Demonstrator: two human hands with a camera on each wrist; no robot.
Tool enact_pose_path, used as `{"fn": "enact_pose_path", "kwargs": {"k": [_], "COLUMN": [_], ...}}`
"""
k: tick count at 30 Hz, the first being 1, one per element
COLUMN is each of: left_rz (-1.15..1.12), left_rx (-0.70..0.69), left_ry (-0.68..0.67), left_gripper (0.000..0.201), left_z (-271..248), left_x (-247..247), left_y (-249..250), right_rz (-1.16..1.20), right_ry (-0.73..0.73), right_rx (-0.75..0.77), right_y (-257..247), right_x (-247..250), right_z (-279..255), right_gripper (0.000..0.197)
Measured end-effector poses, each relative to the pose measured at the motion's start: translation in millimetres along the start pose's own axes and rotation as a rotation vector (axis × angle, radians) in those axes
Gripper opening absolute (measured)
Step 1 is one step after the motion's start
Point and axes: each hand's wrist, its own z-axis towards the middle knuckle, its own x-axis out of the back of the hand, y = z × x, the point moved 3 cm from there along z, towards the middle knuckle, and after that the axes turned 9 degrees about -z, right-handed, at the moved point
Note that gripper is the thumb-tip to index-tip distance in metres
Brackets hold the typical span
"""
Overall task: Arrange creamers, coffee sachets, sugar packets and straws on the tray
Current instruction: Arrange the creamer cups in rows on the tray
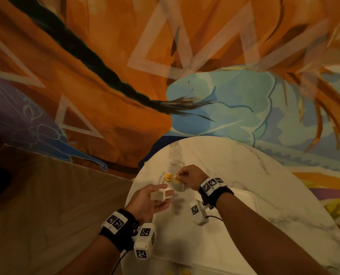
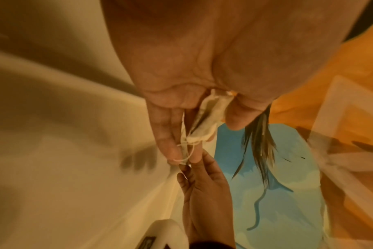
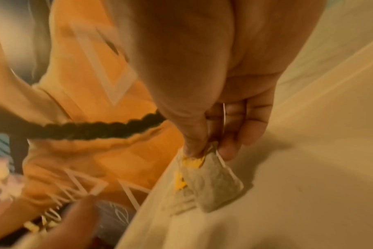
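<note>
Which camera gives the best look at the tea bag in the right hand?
The right wrist view: the tea bag fills the frame, pinched at its top by the right hand. The head view shows it small. The left wrist view shows only the left hand's own bags.

Left hand: palm up, fingers curled in a holding grip. Right hand: thumb and forefinger pinched, forearm extended.

Marble, paper and cloth

The desk is showing smooth, glossy white marble with grey veins; the tea bag at lower centre is looking like matt, fibrous paper; the orange bedspread is looking like soft printed cloth.
</note>
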Motion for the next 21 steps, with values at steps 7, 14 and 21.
{"fn": "enact_pose_path", "kwargs": {"k": [7,14,21], "left_rz": [-0.059,-0.090,0.012], "left_rx": [0.041,0.056,0.098], "left_ry": [-0.059,-0.038,-0.196], "left_gripper": [0.051,0.058,0.061], "left_z": [2,8,5], "left_x": [1,-3,-25], "left_y": [8,7,-3], "right_rz": [-0.058,0.055,0.123], "right_ry": [0.131,0.270,0.132], "right_rx": [-0.116,0.069,0.299], "right_y": [2,-17,-54], "right_x": [-7,8,-14], "right_z": [10,-33,-99], "right_gripper": [0.011,0.012,0.023]}}
